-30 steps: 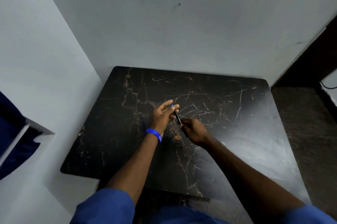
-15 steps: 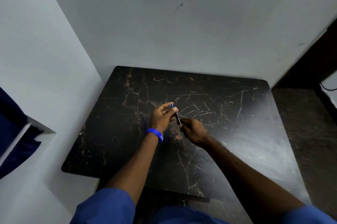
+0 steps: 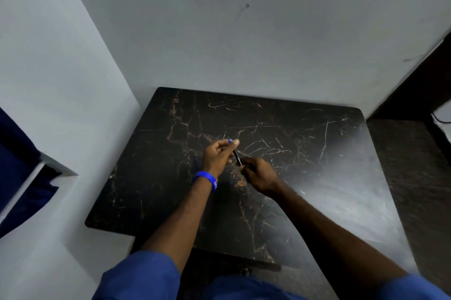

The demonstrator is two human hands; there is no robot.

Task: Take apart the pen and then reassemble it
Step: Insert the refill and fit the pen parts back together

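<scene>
Pen [image 3: 236, 155] is held in the air just above the middle of the dark marble-look table [image 3: 317, 177], between both hands. Thin dark barrel, long axis running diagonally: blue-tipped end [image 3: 229, 140] up and away from the person, other end down and toward them, slightly right. Left hand [image 3: 218, 155] has the far end, thumb and fingertips [image 3: 235, 141] pinched closed around the barrel just below the blue tip. Right hand [image 3: 258, 174] has the near end, fingers curled tight on it; what exactly sits under those fingers is hidden, looks like a small metallic bit at the pen's lower end, too small to be sure. Both hands touch the pen, neither is nearer; only a short stretch of barrel shows between them. My read: next move is a twist or pull along that diagonal axis, left as anchor, right as the working hand. Whether this is taking apart or putting back, can't tell. A thin blue piece [image 3: 195, 161] lies on the table just left of the left wrist, by the blue wristband [image 3: 205, 179]; could be a pen part, unclear.
</scene>
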